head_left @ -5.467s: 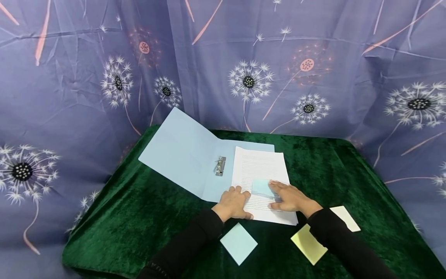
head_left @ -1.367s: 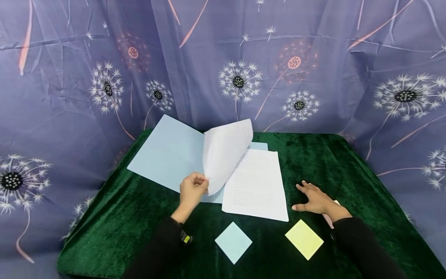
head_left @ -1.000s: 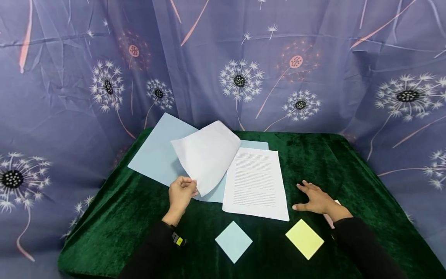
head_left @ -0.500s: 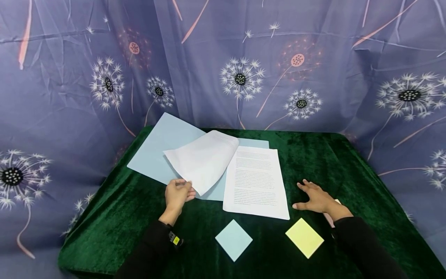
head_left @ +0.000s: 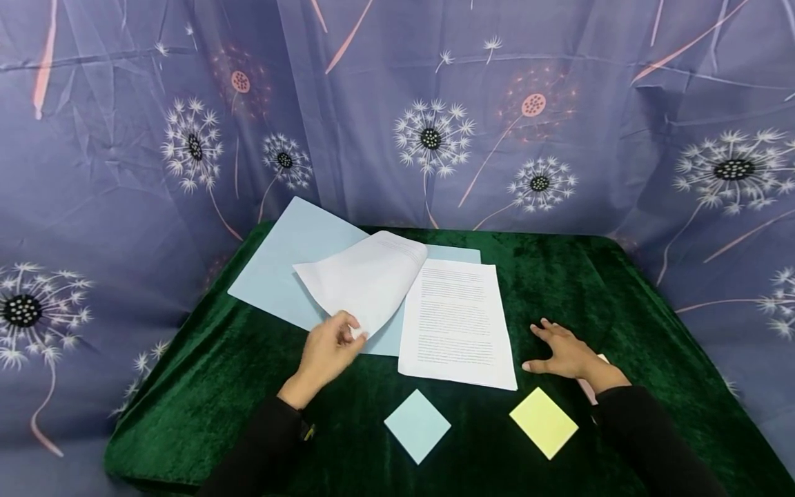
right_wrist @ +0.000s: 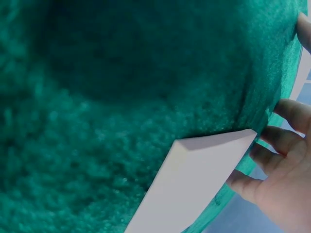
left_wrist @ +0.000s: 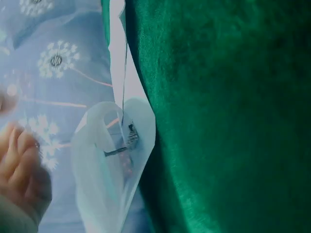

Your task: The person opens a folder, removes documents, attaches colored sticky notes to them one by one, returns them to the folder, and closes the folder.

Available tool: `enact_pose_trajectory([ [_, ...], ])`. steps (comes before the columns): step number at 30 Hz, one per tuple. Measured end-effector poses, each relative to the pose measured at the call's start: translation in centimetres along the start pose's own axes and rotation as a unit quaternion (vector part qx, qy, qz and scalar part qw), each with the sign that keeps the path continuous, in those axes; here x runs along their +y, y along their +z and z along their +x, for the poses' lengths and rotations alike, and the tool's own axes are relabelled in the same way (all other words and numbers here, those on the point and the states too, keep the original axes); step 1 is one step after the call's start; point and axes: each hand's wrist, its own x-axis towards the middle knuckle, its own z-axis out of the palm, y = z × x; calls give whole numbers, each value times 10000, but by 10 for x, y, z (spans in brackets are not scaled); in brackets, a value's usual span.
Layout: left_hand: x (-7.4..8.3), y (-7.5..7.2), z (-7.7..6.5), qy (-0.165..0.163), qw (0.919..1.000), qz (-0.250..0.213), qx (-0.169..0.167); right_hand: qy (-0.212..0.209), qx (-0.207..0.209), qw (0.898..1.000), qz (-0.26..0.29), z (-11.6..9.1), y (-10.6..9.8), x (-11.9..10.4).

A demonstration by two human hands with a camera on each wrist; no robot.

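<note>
A light blue file folder lies spread on the table, a stack of printed pages on its right side. Turned over to the left, a curled white sheet of paper bows above the folder. My left hand pinches this sheet's lower corner between thumb and fingers. In the left wrist view the folder's metal clip shows under the curled paper. My right hand, fingers spread, rests at the right of the pages. Beneath its wrist is a pale pink sticky note pad, mostly hidden in the head view.
A light blue sticky note pad and a yellow one lie near the front of the table. Green velvet cloth covers the table. A purple dandelion-print curtain hangs behind and at both sides.
Earlier both hands were on the printed page with a blue note. Since then my left hand has turned the sheet leftward and lowered it; my right hand has moved right and stays still.
</note>
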Motion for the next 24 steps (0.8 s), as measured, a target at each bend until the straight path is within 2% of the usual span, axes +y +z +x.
enact_pose_trajectory([
  [1, 2, 0, -1, 314, 9988, 125, -365, -8, 7, 10000, -7, 0, 0, 0],
  [3, 6, 0, -5, 750, 9895, 342, -1190, -24, 24, 10000, -18, 0, 0, 1],
  [6, 10, 3, -10, 1132, 9644, 760, -2268, -12, 24, 10000, -7, 1, 0, 1],
  [8, 12, 4, -13, 1263, 9458, 1037, -2806, 15, 3, 10000, 16, 1, 1, 1],
  [10, 13, 6, -17, 1310, 9298, 1281, -3191, 39, -4, 10000, 34, 0, 1, 1],
  [13, 14, 7, -22, 1125, 9123, 1521, -3632, 48, -6, 10000, 23, 0, 1, 1],
  [16, 12, 6, -26, 745, 9027, 1487, -3969, 29, -8, 10000, 10, 1, 1, -1],
  [20, 11, 4, -30, 356, 8987, 1203, -4203, -7, 15, 10000, 21, 0, 0, -1],
  [24, 10, 4, -32, 267, 8981, 1100, -4249, -107, 141, 9998, 82, -3, 4, 1],
])
